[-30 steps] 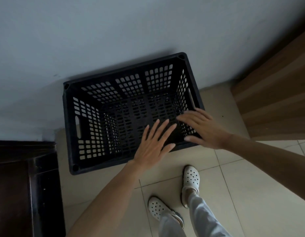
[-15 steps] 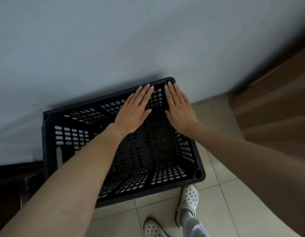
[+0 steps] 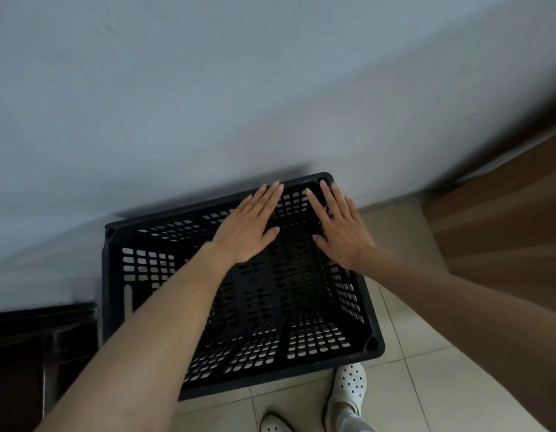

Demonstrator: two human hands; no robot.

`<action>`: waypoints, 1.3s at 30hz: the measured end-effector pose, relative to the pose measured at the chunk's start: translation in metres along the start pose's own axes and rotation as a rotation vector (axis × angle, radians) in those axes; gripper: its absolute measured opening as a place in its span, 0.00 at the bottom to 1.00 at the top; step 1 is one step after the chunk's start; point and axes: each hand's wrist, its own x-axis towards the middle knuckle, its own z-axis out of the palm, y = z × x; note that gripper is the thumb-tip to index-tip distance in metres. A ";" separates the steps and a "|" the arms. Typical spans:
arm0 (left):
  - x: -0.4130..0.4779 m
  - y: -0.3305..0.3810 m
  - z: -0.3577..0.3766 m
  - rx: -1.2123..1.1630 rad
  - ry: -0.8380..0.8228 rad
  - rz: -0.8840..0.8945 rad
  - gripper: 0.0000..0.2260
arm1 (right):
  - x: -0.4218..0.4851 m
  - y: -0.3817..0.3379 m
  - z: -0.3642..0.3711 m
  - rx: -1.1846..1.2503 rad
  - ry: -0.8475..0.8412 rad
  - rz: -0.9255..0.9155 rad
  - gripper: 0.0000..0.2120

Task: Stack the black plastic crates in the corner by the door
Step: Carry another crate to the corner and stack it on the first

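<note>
- 1 black crate [image 3: 139, 269] sits on the tiled floor [image 3: 442, 385]. Its open side faces up.
- The back of the crate is right by the pale wall [image 3: 208, 104].
- A brown wooden door [image 3: 504, 244] is near the crate, on the right. A dark cabinet [image 3: 27, 353] is just beside the crate, on the left.
- The sides and bottom of the crate are full of little holes. Nothing is in it.
- Both arms reach out over the crate, palms down.
- The left hand [image 3: 248, 229] is flat. Its fingers [image 3: 267, 198] are straight and pressed close together, and the tips reach the back rim.
- The right hand [image 3: 342, 232] is flat too. Its fingers [image 3: 329, 201] are straight and spread a little, near the back right corner.
- Neither hand holds anything. I cannot tell if the fingertips touch the rim.
- 2 white shoes show at the bottom. 1 shoe [image 3: 350, 385] is just in front of the crate, and the other shoe [image 3: 273, 424] is partly cut off.
</note>
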 end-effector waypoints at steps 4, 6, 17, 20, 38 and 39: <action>-0.085 -0.027 0.014 0.057 -0.016 -0.035 0.31 | -0.001 -0.017 -0.012 -0.053 0.060 -0.058 0.37; -0.134 -0.053 0.028 0.123 -0.078 -0.081 0.29 | 0.003 -0.038 -0.015 -0.105 0.050 -0.164 0.35; -0.261 -0.137 0.088 0.033 -0.046 -0.277 0.26 | 0.076 -0.296 0.018 0.175 -0.136 -0.491 0.28; -0.274 -0.135 0.104 -0.015 -0.021 -0.056 0.24 | 0.108 -0.362 0.023 0.131 -0.147 -0.598 0.28; -0.290 -0.129 0.095 -0.090 -0.128 0.075 0.27 | 0.133 -0.396 0.017 -0.402 -0.364 -0.711 0.34; -0.291 -0.129 0.092 -0.093 -0.124 0.061 0.27 | 0.127 -0.394 0.014 -0.388 -0.360 -0.715 0.34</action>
